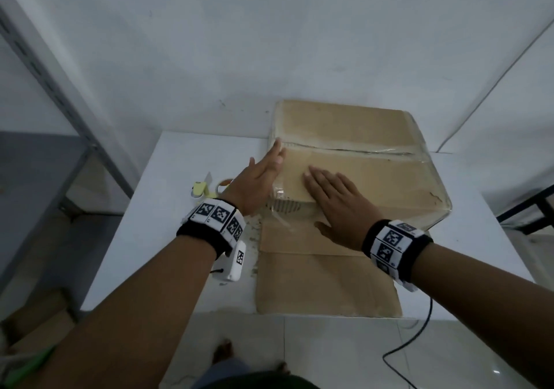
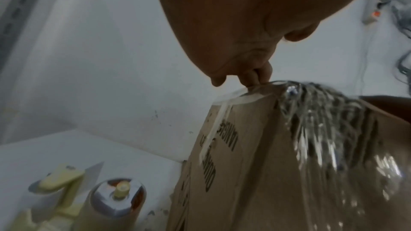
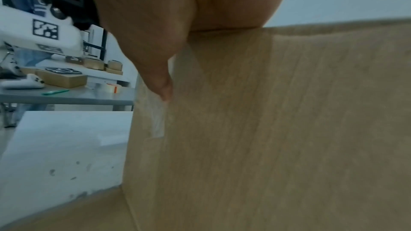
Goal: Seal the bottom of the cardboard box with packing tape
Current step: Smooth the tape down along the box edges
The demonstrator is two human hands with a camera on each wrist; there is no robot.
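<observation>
A brown cardboard box [image 1: 374, 184] stands upside down on the white table [image 1: 168, 208], its two bottom flaps closed. Clear packing tape [image 1: 389, 150] runs along the centre seam and down the left side [image 2: 322, 138]. My left hand [image 1: 260, 175] lies flat against the box's left edge, fingers straight and touching the taped corner. My right hand [image 1: 335, 199] rests palm down on the near flap, fingers spread and straight; its thumb [image 3: 162, 83] presses the box's side. A tape dispenser with a yellow handle [image 1: 201, 189] and its roll [image 2: 118, 198] sits left of the box.
A flat cardboard sheet [image 1: 326, 280] lies under the box and reaches the table's front edge. A metal shelf frame [image 1: 60, 94] stands at the left, a white wall behind. A black cable [image 1: 419, 334] trails on the floor at the right.
</observation>
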